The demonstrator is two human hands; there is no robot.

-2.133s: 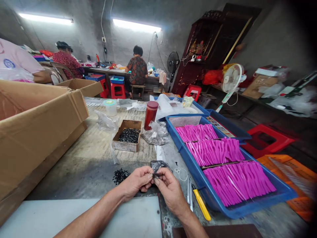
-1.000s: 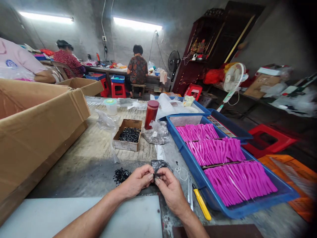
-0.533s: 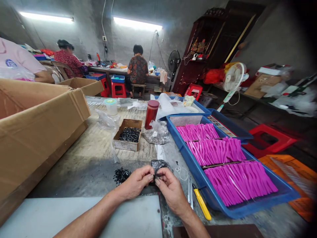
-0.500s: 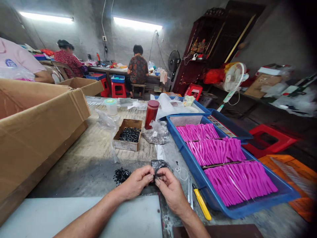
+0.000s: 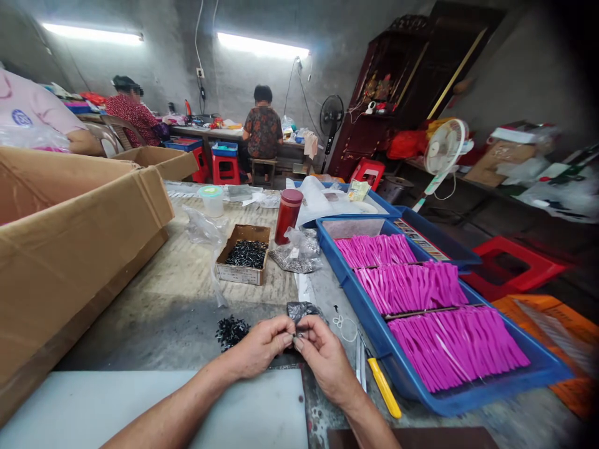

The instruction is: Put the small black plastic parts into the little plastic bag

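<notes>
while left hand (image 5: 259, 347) and right hand (image 5: 322, 357) pinched one small black part (image 5: 294, 335), three pink rows (image 5: 412, 285) filled one blue tray (image 5: 350, 280) right.

1. Bare grey tabletop (image 5: 154, 312) lies open between the large brown cardboard carton (image 5: 70, 249) on the left and the long blue plastic tray (image 5: 369, 318) on the right.
2. The small open cardboard box (image 5: 243, 254) and red cylindrical flask (image 5: 287, 216) block the way ahead.

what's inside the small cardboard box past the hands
The small cardboard box holds a heap of small dark metal parts, filling most of its floor. What lies under the heap is covered, and the parts are too small to identify.
</notes>
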